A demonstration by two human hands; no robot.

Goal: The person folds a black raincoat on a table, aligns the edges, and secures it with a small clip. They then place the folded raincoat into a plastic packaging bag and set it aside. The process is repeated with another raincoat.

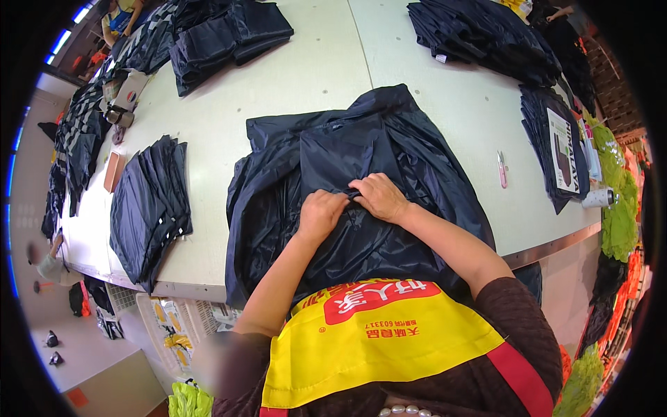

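I see a dark navy jacket (361, 181) spread on the pale counter (306, 76), its lower edge hanging over the near rim toward me. Both hands meet near the middle of it. My left hand (321, 214) is curled into a closed grip, bunching a fold of the cloth; my right hand (379, 197) lies just beside it, touching, with the fingertips pressed together, pinching the same ridge of fabric. What exactly sits in that pinch, a seam or a zip, I cannot tell.

The cloth looks thin, glossy and full of soft creases, so I judge it light, limp and rather slippery: it will slide on the counter and slump wherever it is not held. I would take it at a seam or doubled edge, not on the flat sheen, and with both hands apart to keep it spread.

To my left lies a stack of folded dark garments (149, 208); more piles (479, 35) sit at the far side. A small pink clipper (501, 169) rests on the counter to the right.
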